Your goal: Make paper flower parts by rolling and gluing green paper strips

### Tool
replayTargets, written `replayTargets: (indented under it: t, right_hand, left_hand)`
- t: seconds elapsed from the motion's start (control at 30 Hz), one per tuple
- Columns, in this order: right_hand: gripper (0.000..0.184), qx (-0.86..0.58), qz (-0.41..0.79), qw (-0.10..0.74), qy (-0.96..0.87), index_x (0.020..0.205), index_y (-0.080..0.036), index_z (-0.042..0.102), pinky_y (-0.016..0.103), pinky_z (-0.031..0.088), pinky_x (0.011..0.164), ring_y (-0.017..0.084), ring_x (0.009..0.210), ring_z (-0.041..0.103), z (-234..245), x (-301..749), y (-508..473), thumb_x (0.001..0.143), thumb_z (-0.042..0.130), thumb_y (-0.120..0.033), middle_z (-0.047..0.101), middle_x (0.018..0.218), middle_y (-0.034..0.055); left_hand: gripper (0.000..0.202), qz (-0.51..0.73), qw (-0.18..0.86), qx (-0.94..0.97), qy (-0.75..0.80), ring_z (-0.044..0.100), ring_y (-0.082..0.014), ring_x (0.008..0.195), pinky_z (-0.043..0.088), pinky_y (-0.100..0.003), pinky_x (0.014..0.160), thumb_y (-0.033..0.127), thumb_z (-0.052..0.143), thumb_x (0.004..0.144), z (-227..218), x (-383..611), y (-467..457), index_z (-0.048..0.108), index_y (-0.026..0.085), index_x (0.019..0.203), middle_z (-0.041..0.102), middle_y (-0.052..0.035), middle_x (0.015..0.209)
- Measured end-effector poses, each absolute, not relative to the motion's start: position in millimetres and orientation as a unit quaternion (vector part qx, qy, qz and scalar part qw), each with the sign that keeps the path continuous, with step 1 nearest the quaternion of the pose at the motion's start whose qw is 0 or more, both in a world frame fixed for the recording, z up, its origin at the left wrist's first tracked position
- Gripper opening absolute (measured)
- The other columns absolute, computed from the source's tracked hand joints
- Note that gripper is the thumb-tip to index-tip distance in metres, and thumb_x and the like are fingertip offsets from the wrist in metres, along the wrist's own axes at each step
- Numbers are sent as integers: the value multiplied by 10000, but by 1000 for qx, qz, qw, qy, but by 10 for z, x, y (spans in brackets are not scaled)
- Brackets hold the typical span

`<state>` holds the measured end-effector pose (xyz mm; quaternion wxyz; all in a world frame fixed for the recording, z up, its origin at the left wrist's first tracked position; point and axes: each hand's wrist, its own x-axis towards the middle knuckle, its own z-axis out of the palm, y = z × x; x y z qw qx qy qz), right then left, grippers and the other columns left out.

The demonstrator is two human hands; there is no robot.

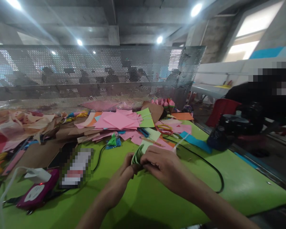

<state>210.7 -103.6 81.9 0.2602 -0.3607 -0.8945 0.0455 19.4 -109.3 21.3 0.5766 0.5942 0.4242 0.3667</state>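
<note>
Between my hands, above the green tabletop (143, 197), is a piece of light green paper (138, 154) bent into a curved, layered shape. My left hand (126, 170) pinches its left and lower side. The fingers of my right hand (160, 162) are closed on its right side, and they hide part of it. Just beyond my hands lie a pencil (153, 142), red-and-yellow-handled scissors (165, 128) and a pale green sheet (153, 135). A stack of pink paper squares (119, 120) sits farther back, beside a bright green sheet (146, 117).
A purple power strip (38, 190) with a white plug and two phones (77, 168) are on the left. A black cable (212, 168) curves across the right. Crumpled paper (16, 127) fills the far left. A perforated metal screen (92, 76) stands behind; a person (248, 92) sits at right.
</note>
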Motion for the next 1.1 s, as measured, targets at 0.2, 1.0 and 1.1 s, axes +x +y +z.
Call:
replayTargets:
  t: [0.2, 1.0, 1.1]
  right_hand:
    - [122, -352, 84, 238, -901, 853, -157, 656, 248, 383, 677, 154, 778, 569, 893, 2178, -1030, 891, 602, -54, 626, 835, 23]
    - [136, -332, 96, 202, -916, 856, -166, 636, 251, 383, 668, 148, 752, 548, 960, 2281, -1049, 936, 546, -103, 607, 841, 24]
    - [133, -330, 91, 200, -918, 858, -168, 635, 255, 378, 672, 148, 751, 543, 976, 2284, -1078, 923, 543, -97, 599, 836, 24]
  left_hand:
    - [310, 382, 596, 570, 417, 419, -139, 601, 342, -254, 564, 459, 541, 787, 5, 309, -859, 531, 218, 982, 498, 43, 668]
    - [287, 390, 589, 596, 381, 434, -142, 711, 382, -247, 677, 458, 501, 862, 301, 280, -1087, 555, 221, 1015, 515, 24, 796]
    - [277, 390, 592, 596, 377, 427, -141, 705, 377, -244, 666, 455, 488, 868, 305, 281, -1092, 546, 222, 1006, 503, 26, 787]
